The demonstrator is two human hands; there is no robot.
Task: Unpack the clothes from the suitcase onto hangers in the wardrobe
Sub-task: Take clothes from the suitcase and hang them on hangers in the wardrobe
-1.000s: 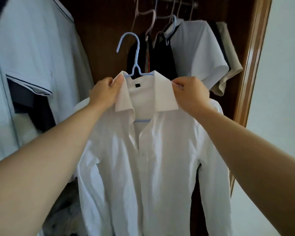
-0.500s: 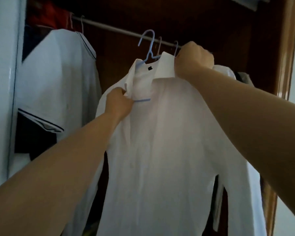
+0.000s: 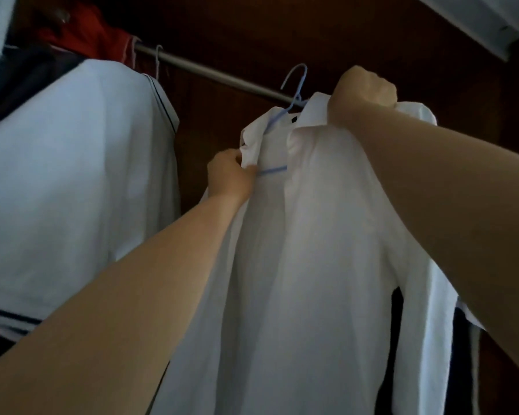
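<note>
Two arms: both reach up from the lower corners into the wardrobe point(image 3: 282, 31).
Far left: a white top point(image 3: 72, 175) with dark trim hangs there, with a red garment point(image 3: 81, 34) bunched above it.
Rail point(image 3: 216, 74): a grey bar slanting across the dark wood.
Left hand point(image 3: 229, 175): thumb and fingers pinched on the collar's left edge, just beside the blue crossbar.
Hanger point(image 3: 297, 85): pale blue, sitting inside the neck. Its hook is up at the rail, but whether it is over the rail I cannot tell.
White shirt point(image 3: 312, 265): on the hanger, hanging full length between the arms, collar near the rail.
Right hand point(image 3: 361, 94): a fist clamped on the shirt's right shoulder by the collar.
Far right: dark clothes point(image 3: 462, 354) behind the sleeve.
</note>
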